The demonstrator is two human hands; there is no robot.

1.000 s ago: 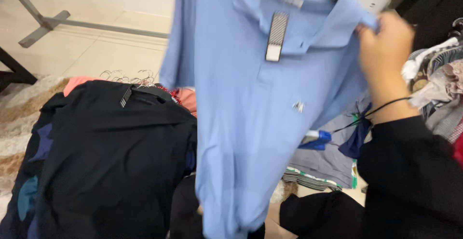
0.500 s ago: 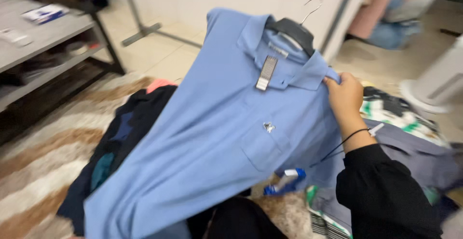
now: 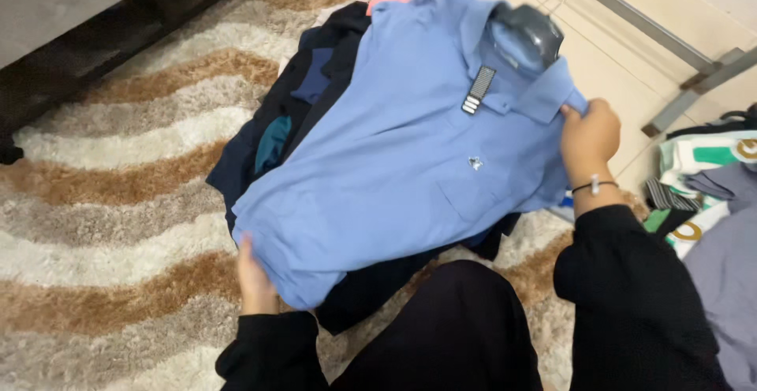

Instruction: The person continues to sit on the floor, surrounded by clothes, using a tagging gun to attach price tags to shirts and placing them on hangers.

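We hold a light blue polo shirt [image 3: 394,162] flat over a pile of dark clothes [image 3: 307,83] on a striped shaggy rug [image 3: 118,202].

Our right hand [image 3: 590,132] pinches the shirt's shoulder beside the collar, where a dark hanger [image 3: 527,32] and a striped tag [image 3: 477,90] sit. Our left hand [image 3: 254,277] grips the hem, fingers tucked under the cloth. More folded garments [image 3: 706,178] lie to the right.

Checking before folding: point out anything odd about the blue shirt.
The blue polo shirt lies flat on the dark clothes pile with its dark hanger in the collar and a striped tag attached. Nothing looks torn or stained.
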